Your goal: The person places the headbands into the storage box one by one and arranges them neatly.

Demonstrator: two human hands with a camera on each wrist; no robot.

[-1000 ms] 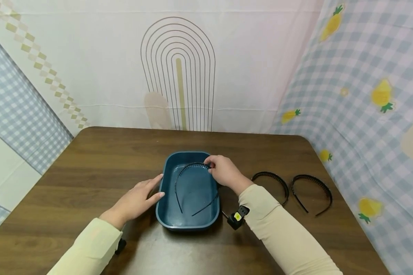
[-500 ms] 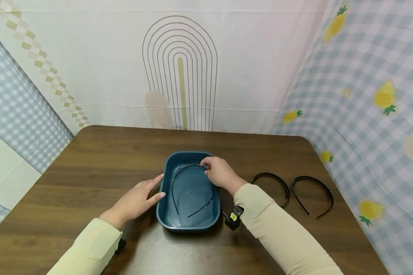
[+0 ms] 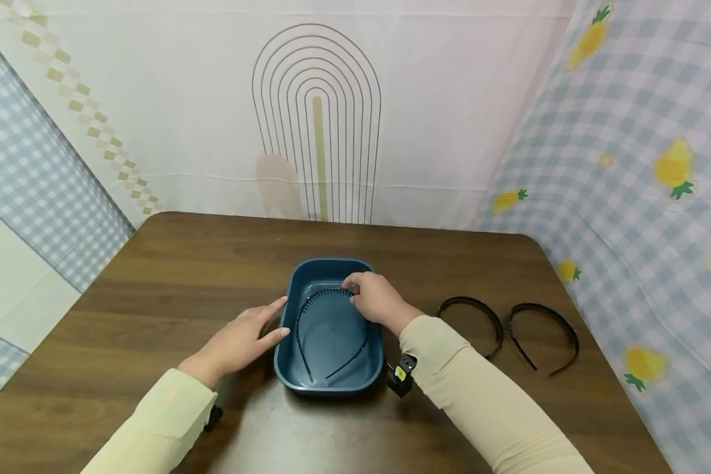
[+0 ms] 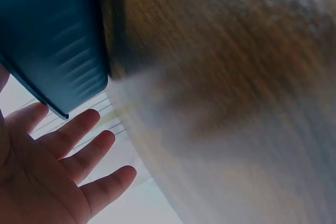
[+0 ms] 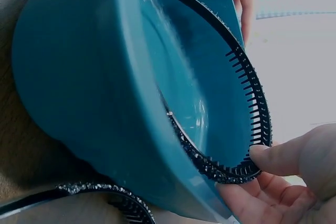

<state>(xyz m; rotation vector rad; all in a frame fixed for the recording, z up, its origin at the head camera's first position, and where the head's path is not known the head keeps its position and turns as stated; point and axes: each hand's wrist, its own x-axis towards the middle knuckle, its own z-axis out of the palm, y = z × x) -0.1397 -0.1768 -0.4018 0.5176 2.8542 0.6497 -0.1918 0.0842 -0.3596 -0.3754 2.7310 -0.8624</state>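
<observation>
While the right hand (image 3: 378, 300) pinches the arch of a black toothed headband (image 3: 326, 329) lying inside the blue tray (image 3: 332, 385), I log the left hand (image 3: 239, 341) flat, fingers straight against the tray's left wall. Two more headbands (image 3: 509, 326) lie on the table (image 3: 154, 276) right of the tray.

Three black headbands (image 3: 332, 332) (image 3: 473, 319) (image 3: 545, 332), one blue tub (image 3: 290, 368), one table (image 3: 154, 276)

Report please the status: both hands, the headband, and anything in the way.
Right hand pinches the headband inside the blue tub. Left hand open, fingers against the tub's side. Two more headbands on the table, not in the way.
</observation>
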